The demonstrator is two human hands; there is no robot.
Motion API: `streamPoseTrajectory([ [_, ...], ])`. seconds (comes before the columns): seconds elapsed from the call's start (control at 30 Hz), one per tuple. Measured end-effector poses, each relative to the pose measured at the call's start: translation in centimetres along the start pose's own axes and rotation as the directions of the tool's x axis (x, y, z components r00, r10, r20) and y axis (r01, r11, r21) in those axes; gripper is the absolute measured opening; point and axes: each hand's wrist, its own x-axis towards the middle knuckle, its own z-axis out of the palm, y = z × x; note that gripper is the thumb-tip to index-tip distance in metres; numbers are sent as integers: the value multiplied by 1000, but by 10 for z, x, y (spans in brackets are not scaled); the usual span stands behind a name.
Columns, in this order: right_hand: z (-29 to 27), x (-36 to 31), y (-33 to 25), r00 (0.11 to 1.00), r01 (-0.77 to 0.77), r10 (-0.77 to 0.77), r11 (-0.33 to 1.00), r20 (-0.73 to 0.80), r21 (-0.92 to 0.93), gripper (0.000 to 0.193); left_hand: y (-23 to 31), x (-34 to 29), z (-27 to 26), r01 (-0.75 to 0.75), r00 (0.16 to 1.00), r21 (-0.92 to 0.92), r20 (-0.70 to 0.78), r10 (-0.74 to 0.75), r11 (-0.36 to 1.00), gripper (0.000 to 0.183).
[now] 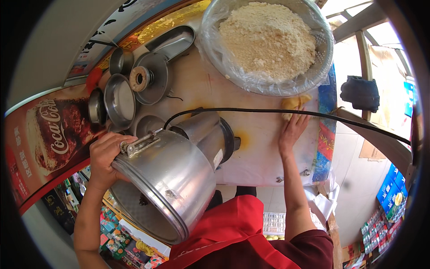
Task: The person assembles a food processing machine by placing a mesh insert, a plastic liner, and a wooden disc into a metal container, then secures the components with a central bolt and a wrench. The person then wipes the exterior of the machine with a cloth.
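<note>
My left hand (pixel 105 154) is closed on the rim of a silver metal drum-shaped machine (pixel 183 157), near its latch (pixel 141 142). The machine lies tilted on the table's near edge, its open mouth facing down toward me. A black cord (pixel 251 110) runs from it to the right across the table. My right hand (pixel 293 132) reaches to the table's right side, fingers together on a crumpled yellowish cloth (pixel 296 102) pressed against the tabletop. Much of the cloth shows beyond my fingertips. Beyond it stands a large metal colander (pixel 328 56) lined with clear plastic and heaped with pale crumbly powder (pixel 268 40).
At the left back of the table are a round metal lid with a ring-shaped knob (pixel 154 85), metal bowls (pixel 120 102) and a metal scoop (pixel 172 42). Two small wrenches (pixel 304 172) lie near the front right edge. A red printed panel (pixel 53 139) borders the left.
</note>
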Motion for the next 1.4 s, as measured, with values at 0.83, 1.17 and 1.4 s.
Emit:
streamPoseTrajectory([
  [0.83,23,7,-77,723,470,-642,729,257,499,18,-5,-15,2,107,994,-30,-31,-108,994,86],
  [1.17,-96,-99,23,853,175,-328,913,406,369,24,-12,-17,3,57,997,-68,-40,-60,996,85],
  [1.4,-94,50,120,997,-42,49,993,-59,112,36,-20,-21,6,86,996,-129,-10,-88,988,88],
])
